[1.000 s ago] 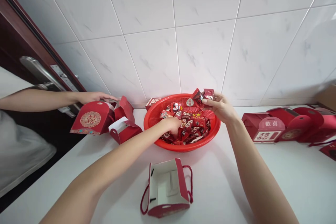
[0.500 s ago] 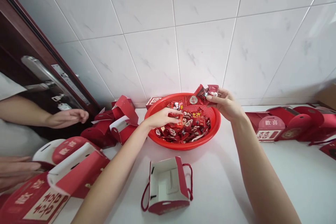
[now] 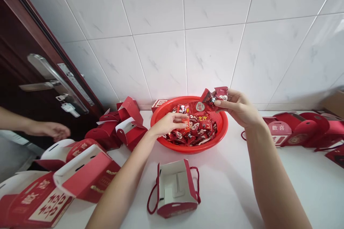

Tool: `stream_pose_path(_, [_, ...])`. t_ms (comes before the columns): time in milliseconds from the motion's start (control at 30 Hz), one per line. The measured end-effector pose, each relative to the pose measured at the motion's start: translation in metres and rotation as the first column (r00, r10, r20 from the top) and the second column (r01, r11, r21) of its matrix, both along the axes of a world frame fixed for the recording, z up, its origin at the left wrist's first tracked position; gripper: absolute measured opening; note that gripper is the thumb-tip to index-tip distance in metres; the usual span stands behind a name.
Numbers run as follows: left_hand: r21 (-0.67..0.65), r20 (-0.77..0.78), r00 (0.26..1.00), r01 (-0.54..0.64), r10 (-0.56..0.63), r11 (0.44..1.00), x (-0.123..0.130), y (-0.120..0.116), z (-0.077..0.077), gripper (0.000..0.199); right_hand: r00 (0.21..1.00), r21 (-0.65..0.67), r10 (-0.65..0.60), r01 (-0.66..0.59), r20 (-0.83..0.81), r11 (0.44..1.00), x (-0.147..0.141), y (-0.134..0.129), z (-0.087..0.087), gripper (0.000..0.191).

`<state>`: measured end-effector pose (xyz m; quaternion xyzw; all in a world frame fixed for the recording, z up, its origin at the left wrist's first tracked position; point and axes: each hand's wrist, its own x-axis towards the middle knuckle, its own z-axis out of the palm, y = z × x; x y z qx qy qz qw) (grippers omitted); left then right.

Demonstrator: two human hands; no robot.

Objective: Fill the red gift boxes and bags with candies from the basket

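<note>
A red plastic basket (image 3: 220,128) full of small wrapped candies (image 3: 197,132) stands against the wall. My left hand (image 3: 169,124) is over its left part, thumb and fingers closed on an orange-red wrapped candy (image 3: 185,123). Above the basket's right rim, my right hand (image 3: 239,109) pinches several dark red wrapped candies (image 3: 221,93), their wrappers sticking out past the fingertips. In front of the basket, an open red gift box (image 3: 177,205) shows its white inside, with nothing in it. Dark red rope handles (image 3: 199,182) hang at its two sides.
Several red gift boxes (image 3: 88,175) stand at the left, more (image 3: 129,128) behind them. Another row of red boxes (image 3: 298,128) lines the right. A co-worker's hand (image 3: 55,130) is at the left, before a dark door (image 3: 16,68). A tiled wall (image 3: 158,61) rises behind.
My left hand has lifted slightly with the orange-red candy between its fingers. My right hand keeps its candies. The co-worker's body has moved left, mostly out of view.
</note>
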<state>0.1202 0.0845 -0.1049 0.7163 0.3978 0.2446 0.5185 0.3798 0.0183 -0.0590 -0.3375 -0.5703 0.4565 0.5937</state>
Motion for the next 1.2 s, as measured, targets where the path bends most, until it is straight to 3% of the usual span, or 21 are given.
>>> stream_pose_path(200, [-0.038, 0.223, 0.969, -0.104, 0.11, 0.994, 0.005, -0.003, -0.004, 0.054, 0.998, -0.026, 0.048, -0.047, 0.037, 0.999, -0.002, 0.003, -0.003, 0.032])
stream_pose_path(367, [-0.06, 0.303, 0.944, -0.122, 0.134, 0.991, 0.006, -0.005, -0.002, 0.055, 0.999, -0.069, 0.044, -0.042, 0.027, 0.997, -0.004, 0.008, -0.007, 0.034])
stream_pose_path(633, [-0.087, 0.515, 0.836, -0.168, 0.189, 0.982, 0.01, -0.007, -0.002, 0.049, 0.986, -0.097, 0.059, -0.075, -0.157, 0.992, -0.016, 0.015, -0.013, 0.031])
stream_pose_path(867, [-0.02, 0.523, 0.831, -0.211, 0.19, 0.977, 0.012, -0.02, 0.004, 0.04, 0.961, -0.173, 0.061, -0.111, -0.268, 0.979, -0.038, 0.019, -0.019, 0.031])
stream_pose_path(1000, [0.001, 0.548, 0.812, -0.241, 0.201, 0.97, 0.012, -0.028, 0.011, 0.044, 0.946, -0.146, 0.147, -0.196, -0.289, 0.97, -0.051, 0.014, -0.019, 0.027])
stream_pose_path(1200, [0.037, 0.535, 0.833, -0.188, 0.14, 0.981, 0.009, -0.045, 0.027, 0.041, 0.948, -0.115, 0.138, -0.177, -0.285, 0.977, -0.061, 0.002, -0.012, 0.028])
